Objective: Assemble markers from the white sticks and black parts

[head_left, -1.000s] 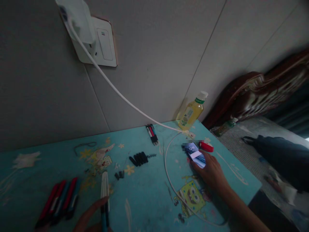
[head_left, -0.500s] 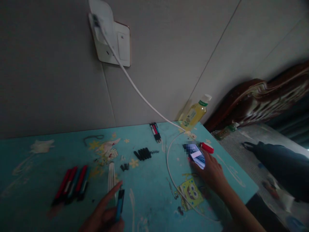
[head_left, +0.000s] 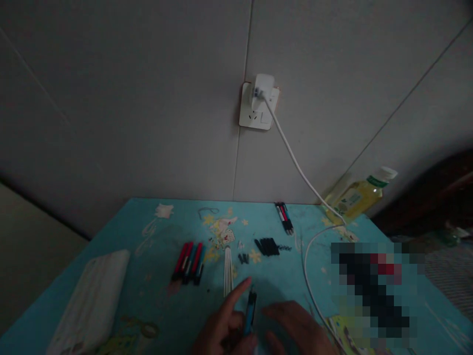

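While left hand (head_left: 229, 328) holds blue pen (head_left: 250, 310), right hand (head_left: 301, 328) near

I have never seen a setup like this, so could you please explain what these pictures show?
There is no machine here, just a person working with two bare hands. The camera is worn on the head, looking forward and down at the table.

The left hand holds a blue-and-black pen, tip up. The right hand is close beside it; whether it touches anything is unclear.

Farther back lie red and blue pen bodies, thin white rods, short black tubes and a small group of pens. A bottle of yellow liquid stands at the back right, and a white cable runs from a wall charger. One patch on the right is pixelated.
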`<state>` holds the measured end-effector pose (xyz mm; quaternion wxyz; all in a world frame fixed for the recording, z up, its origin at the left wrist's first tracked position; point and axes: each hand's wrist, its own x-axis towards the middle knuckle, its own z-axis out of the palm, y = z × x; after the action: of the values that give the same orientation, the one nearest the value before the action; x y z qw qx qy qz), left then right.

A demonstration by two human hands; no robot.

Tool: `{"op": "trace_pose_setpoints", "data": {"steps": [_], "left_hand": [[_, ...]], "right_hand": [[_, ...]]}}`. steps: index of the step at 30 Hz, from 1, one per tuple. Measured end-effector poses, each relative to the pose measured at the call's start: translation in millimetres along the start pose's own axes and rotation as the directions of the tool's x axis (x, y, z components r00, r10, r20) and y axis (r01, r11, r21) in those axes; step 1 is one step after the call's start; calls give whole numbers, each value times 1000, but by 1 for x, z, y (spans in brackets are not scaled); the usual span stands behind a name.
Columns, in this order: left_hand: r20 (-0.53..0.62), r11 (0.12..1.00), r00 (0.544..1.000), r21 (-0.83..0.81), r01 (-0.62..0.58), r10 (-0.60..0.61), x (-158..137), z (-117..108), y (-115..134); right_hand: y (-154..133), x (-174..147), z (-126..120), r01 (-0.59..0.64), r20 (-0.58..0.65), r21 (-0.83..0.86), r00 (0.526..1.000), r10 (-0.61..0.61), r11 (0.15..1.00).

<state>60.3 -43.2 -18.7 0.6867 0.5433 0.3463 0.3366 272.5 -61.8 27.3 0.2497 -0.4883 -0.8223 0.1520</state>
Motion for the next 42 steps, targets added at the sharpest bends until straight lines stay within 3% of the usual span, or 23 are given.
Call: {"op": "trace_pose_setpoints", "data": {"steps": [3,7,12,27,36,39,42], "left_hand": [[-72,1000,997,-4,-18,17,2,-1,8],[-132,996,990,-81,39,-49,4,-5,20],[-165,997,986,-81,-1,-12,8,-9,25],[-204,997,977,-23,-67,61,8,-11,23],[-252,995,964,-29,-100,89,6,-8,20],[-262,992,962,-68,-103,82,6,-7,20],[-275,983,953,-94,-158,127,7,-6,21]], "right_hand": [[-10,9,9,-7,35,106,999,3,994],[-22,17,19,-72,71,235,996,57,969],[-31,21,32,-135,33,342,991,132,930],[-35,16,41,-73,34,370,997,65,926],[-28,17,59,4,-73,298,997,18,955],[-23,17,67,-7,-93,293,995,35,956],[-23,20,58,-75,-79,339,991,108,938]]}}
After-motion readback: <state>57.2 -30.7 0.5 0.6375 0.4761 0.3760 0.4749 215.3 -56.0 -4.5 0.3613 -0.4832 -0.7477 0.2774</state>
